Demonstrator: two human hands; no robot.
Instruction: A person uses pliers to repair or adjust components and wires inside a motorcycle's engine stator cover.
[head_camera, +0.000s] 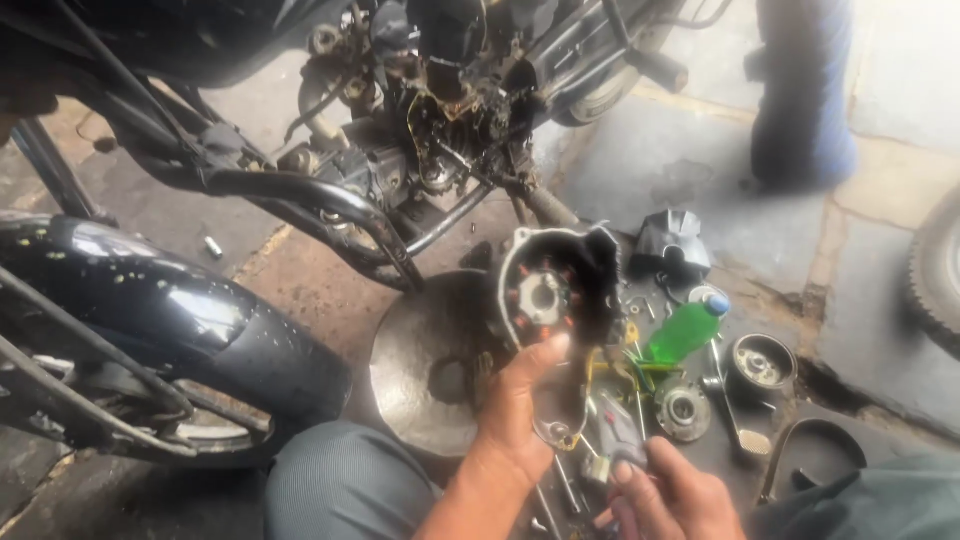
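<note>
My left hand (520, 405) holds up a dark engine side cover (555, 290) by its lower edge, its inner side toward me, showing a round stator with copper coils. My thumb rests by the coils. Yellow and coloured wires (610, 365) hang from the cover. My right hand (670, 495) is low at the frame's bottom, fingers closed on a small greyish tool or part (620, 430) that I cannot identify. Behind the cover stands a motorcycle (400, 150) with its engine side open and greasy.
A round metal pan (420, 360) lies on the ground under the cover. A green bottle with a blue cap (685, 328), a black plastic cover (672, 240), round metal parts (760, 362) and a belt (810, 450) lie to the right. Another person's blue trouser leg (805, 100) stands behind. A black mudguard (150, 300) is at left.
</note>
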